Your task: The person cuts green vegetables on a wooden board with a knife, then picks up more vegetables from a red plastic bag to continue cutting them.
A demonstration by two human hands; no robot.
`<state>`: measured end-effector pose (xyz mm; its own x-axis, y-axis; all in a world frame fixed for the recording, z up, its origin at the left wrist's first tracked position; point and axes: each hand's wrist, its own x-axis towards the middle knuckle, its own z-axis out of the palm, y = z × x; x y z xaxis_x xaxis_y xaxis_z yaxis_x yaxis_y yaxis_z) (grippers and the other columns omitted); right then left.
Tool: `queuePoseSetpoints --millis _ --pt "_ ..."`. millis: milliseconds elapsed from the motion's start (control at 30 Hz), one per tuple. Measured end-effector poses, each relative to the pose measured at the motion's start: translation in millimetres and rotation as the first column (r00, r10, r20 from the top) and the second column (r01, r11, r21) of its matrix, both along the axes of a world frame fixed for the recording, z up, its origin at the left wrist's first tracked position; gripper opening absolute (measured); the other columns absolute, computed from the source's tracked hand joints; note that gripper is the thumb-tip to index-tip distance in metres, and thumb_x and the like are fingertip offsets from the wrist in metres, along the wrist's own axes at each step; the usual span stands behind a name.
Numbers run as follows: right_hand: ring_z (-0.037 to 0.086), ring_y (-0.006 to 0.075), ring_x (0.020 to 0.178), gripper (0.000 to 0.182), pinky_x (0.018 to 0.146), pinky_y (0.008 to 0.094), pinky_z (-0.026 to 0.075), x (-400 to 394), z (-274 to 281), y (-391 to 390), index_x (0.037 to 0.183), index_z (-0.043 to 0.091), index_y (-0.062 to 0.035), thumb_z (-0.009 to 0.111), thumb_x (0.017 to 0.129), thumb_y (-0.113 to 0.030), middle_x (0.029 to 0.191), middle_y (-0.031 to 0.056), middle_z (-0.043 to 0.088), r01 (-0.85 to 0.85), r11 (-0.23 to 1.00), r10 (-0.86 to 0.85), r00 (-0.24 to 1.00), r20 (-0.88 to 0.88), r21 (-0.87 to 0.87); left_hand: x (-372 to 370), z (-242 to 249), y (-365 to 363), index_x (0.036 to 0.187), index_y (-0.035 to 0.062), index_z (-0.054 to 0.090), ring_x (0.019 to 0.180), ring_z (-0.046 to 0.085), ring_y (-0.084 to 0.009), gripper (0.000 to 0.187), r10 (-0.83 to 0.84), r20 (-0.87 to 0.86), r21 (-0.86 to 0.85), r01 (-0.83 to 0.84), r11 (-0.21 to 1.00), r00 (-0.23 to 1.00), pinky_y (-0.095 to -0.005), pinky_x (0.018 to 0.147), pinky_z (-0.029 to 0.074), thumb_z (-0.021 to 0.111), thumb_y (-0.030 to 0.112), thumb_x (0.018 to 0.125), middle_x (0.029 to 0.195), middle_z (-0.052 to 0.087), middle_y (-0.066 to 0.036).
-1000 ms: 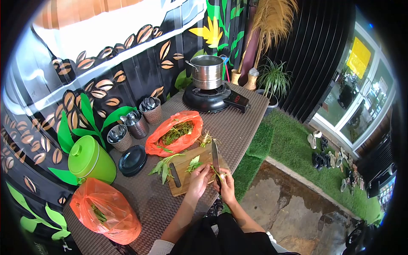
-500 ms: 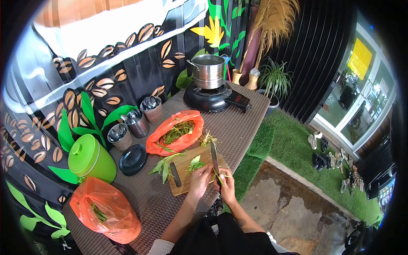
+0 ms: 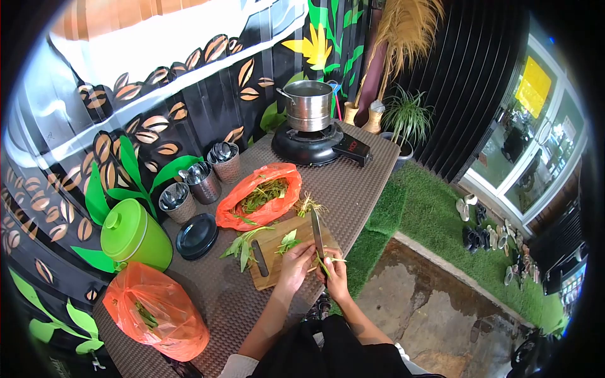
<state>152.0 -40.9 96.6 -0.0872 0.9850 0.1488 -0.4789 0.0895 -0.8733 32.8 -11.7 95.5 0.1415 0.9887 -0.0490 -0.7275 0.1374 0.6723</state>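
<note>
My right hand (image 3: 335, 276) is closed round the handle of a knife (image 3: 317, 230), its blade pointing away from me over the wooden cutting board (image 3: 295, 232). Pale stem ends stick out beside its fingers. Pinched in my left hand (image 3: 295, 268), close by on the left, is a leafy green stem (image 3: 289, 241); its leaves hang over the board. More leafy stems (image 3: 244, 247) lie across the board's left edge. A small bundle of root ends (image 3: 309, 206) rests just past the board. Behind it an orange plastic bag (image 3: 233, 214) gapes, full of greens (image 3: 265, 196).
On the woven-top table (image 3: 252, 154), a steel pot (image 3: 309, 107) sits on a black portable stove (image 3: 305, 148). Cutlery cups (image 3: 203, 184), dark plates (image 3: 197, 236), a green lidded bucket (image 3: 142, 236) and a second orange bag (image 3: 157, 315) line the left side.
My hands have shifted very slightly, and the stem ends by my right hand now point further right. The knife stays at nearly the same angle.
</note>
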Motion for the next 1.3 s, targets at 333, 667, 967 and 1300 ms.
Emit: queuePoseSetpoints --millis 333,667,967,1300 --pt "0.040 0.0046 0.052 0.020 0.046 0.0199 0.032 -5.5 -0.6 1.3 0.114 0.048 -0.0049 0.046 0.096 -0.014 0.068 -0.0021 0.047 0.031 1.000 -0.030 0.997 0.068 -0.005 0.7 -8.7 -0.9 0.103 -0.0028 0.061 0.090 0.059 -0.0145 0.018 0.068 0.110 -0.083 -0.059 0.995 0.992 -0.0261 0.082 0.048 0.059 0.006 0.088 0.099 0.063 -0.008" --pt "0.037 0.0038 0.051 0.017 0.044 0.0198 0.031 -11.4 -3.3 9.0 0.111 0.048 -0.0053 0.047 0.096 -0.013 0.068 -0.0029 0.042 0.153 0.987 -0.162 0.960 0.230 0.058 -1.3 -6.3 -0.5 0.104 -0.0034 0.061 0.090 0.060 -0.0134 0.019 0.093 0.018 -0.050 -0.092 0.995 0.996 -0.0246 0.080 0.048 0.059 0.004 0.087 0.099 0.064 -0.008" --pt "0.035 0.0047 0.044 0.020 0.038 0.0200 0.027 -18.6 -9.1 35.3 0.103 0.051 -0.0089 0.046 0.097 -0.027 0.058 -0.0028 0.041 -0.031 0.979 0.103 0.926 0.363 -0.200 -40.4 -53.2 9.1 0.109 -0.0095 0.057 0.085 0.063 -0.0169 0.027 0.192 -0.381 -0.054 -0.229 0.972 0.905 -0.0230 0.077 0.051 0.061 0.001 0.084 0.098 0.063 -0.014" --pt "0.035 0.0078 0.038 0.022 0.035 0.0215 0.027 -20.6 -22.1 54.9 0.102 0.044 -0.0123 0.043 0.097 -0.034 0.056 0.0001 0.040 -0.163 0.858 0.279 0.944 0.175 -0.488 -90.9 -117.7 28.7 0.104 -0.0082 0.061 0.078 0.064 -0.0166 0.022 0.328 -0.601 0.112 -0.330 0.937 0.729 -0.0243 0.066 0.050 0.058 0.003 0.085 0.089 0.066 -0.011"
